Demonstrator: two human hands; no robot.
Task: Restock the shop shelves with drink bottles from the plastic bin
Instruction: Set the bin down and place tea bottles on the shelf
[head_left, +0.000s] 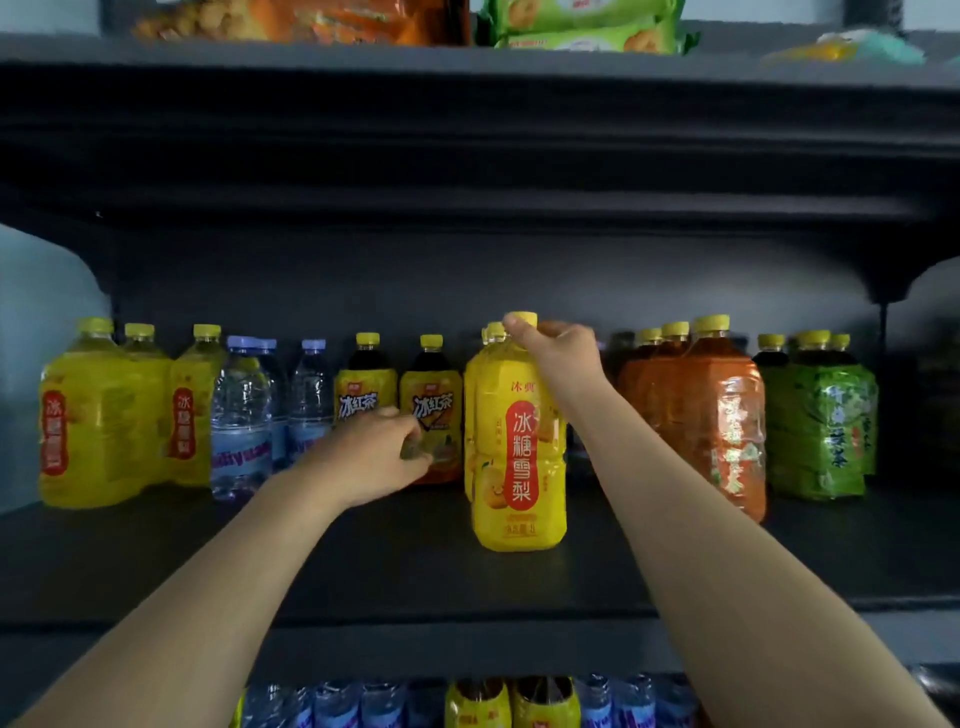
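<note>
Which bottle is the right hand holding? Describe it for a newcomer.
On the dark middle shelf, drinks line the back. Right of centre, one yellow bottle stands forward of the row, the right hand gripping its top. Its red oval label faces front; neighbours are tea bottles and orange bottles.

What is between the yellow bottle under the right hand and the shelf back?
Right behind the front yellow bottle stand same-label yellow bottles, blocking that path. The right hand grips its neck; nothing sits between them.
</note>
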